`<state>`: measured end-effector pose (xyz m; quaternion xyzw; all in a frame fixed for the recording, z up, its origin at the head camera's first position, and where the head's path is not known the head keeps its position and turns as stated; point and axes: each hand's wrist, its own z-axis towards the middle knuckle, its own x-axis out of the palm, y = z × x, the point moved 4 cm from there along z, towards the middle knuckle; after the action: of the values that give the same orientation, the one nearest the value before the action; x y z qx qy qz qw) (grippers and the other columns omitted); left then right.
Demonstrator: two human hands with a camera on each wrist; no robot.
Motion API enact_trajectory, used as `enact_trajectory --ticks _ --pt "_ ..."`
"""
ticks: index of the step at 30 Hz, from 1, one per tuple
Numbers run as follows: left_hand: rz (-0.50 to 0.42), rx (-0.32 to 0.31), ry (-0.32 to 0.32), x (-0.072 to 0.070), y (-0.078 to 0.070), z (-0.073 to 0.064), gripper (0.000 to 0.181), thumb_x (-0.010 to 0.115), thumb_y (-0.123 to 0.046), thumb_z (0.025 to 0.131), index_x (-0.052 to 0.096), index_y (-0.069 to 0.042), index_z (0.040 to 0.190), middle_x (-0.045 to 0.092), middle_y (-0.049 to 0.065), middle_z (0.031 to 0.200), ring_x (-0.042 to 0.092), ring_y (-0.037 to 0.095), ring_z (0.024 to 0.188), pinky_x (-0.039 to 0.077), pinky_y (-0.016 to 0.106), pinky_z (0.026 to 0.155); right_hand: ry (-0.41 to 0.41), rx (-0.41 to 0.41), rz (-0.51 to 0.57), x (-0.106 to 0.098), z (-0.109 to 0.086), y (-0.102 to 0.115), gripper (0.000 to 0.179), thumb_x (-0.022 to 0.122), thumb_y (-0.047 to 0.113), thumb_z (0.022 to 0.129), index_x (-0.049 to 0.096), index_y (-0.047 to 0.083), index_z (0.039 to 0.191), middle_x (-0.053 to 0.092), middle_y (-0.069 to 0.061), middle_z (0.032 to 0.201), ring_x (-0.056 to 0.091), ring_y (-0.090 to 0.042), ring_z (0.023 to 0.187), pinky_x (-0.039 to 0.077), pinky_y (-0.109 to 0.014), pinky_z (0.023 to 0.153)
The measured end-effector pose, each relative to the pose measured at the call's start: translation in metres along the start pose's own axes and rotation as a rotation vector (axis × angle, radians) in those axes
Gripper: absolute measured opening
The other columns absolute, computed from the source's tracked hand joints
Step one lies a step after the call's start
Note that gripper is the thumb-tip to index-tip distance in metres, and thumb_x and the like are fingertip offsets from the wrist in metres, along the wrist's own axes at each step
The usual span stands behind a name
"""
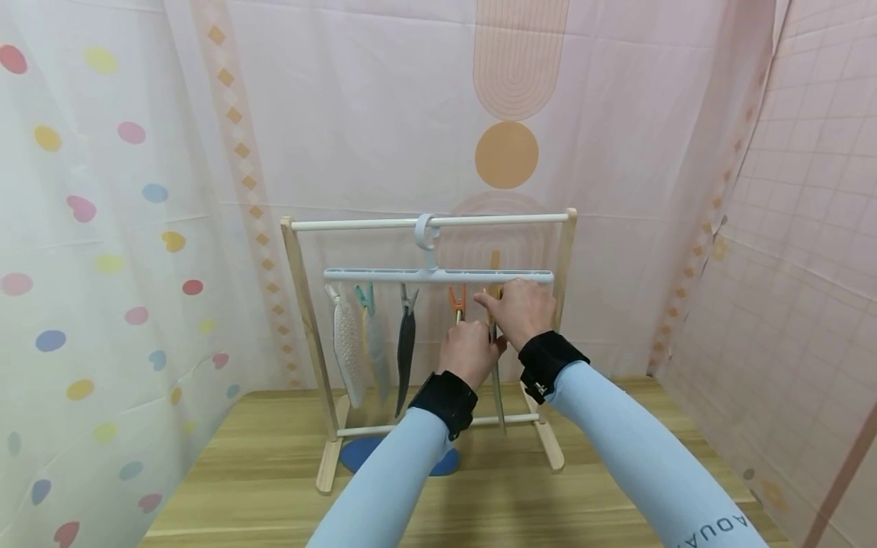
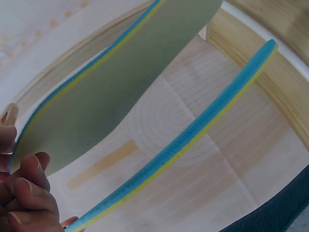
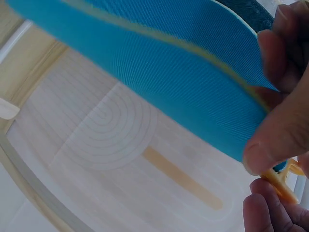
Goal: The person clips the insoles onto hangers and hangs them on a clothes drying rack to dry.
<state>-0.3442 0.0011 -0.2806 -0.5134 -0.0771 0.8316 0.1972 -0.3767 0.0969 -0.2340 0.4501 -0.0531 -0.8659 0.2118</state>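
Note:
My right hand (image 1: 524, 310) pinches a yellow-orange clothespin (image 3: 281, 187) just under the hanger bar. An insole (image 3: 188, 82), blue with a yellow edge and grey-green on its other face, hangs down from it. Lower, my left hand (image 1: 471, 354) grips this insole near its upper end. The light blue hanger (image 1: 384, 275) hooks over the rack's white top rod (image 1: 356, 224). To the left of the hands an orange clothespin (image 1: 457, 301) hangs; my left hand hides what is below it. A second blue-and-yellow insole (image 2: 178, 147) shows edge-on in the left wrist view.
Further left on the hanger, clothespins hold a white textured insole (image 1: 347, 350), a pale insole (image 1: 377, 350) and a dark insole (image 1: 406, 354). The wooden rack (image 1: 310, 327) stands on the wood-grain table (image 1: 260, 457). A blue flat piece (image 1: 359, 453) lies beneath it.

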Motion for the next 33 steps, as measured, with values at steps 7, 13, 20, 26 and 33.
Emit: enact_trajectory --ticks 7,13,20,26,33 --pt "-0.032 -0.011 0.024 -0.001 0.005 -0.004 0.056 0.066 -0.039 0.096 0.046 -0.015 0.050 0.031 -0.007 0.044 0.036 0.009 0.039 0.028 0.023 0.041 0.010 0.019 0.029 -0.001 -0.001 -0.002 0.062 0.063 0.057 0.092 0.047 0.012 0.051 0.029 0.003 0.046 0.034 -0.014 0.039 0.023 -0.027 0.038" --pt "-0.051 0.030 0.011 -0.003 0.014 -0.010 0.058 0.066 -0.034 0.096 0.043 -0.015 0.047 0.029 -0.007 0.042 0.034 0.009 0.037 0.026 0.022 0.039 0.010 -0.008 0.062 -0.001 -0.004 -0.003 0.064 0.062 0.056 0.093 0.041 0.015 0.049 0.027 0.004 0.045 0.028 -0.012 0.038 0.020 -0.026 0.038" --pt "0.035 0.059 -0.018 -0.005 0.026 -0.017 0.059 0.066 -0.035 0.095 0.041 -0.017 0.045 0.025 -0.008 0.042 0.028 0.008 0.037 0.021 0.023 0.040 0.010 -0.046 0.053 0.002 -0.009 -0.007 0.065 0.060 0.057 0.094 0.039 0.016 0.047 0.026 0.006 0.045 0.023 -0.010 0.039 0.017 -0.026 0.039" --pt "0.081 0.050 -0.023 -0.006 0.034 -0.020 0.052 0.066 -0.041 0.095 0.054 -0.017 0.051 0.031 -0.008 0.043 0.034 0.009 0.037 0.022 0.025 0.040 0.018 -0.054 0.041 0.006 -0.015 -0.008 0.066 0.058 0.061 0.092 0.041 0.017 0.047 0.024 0.006 0.047 0.023 -0.010 0.041 0.017 -0.025 0.039" --pt "0.081 0.042 -0.026 -0.007 0.042 -0.024 0.048 0.068 -0.044 0.093 0.055 -0.017 0.054 0.035 -0.007 0.045 0.038 0.010 0.039 0.026 0.025 0.040 -0.005 -0.085 0.022 0.006 -0.022 -0.007 0.063 0.059 0.062 0.091 0.056 0.013 0.052 0.030 0.003 0.049 0.028 -0.012 0.041 0.019 -0.026 0.039"
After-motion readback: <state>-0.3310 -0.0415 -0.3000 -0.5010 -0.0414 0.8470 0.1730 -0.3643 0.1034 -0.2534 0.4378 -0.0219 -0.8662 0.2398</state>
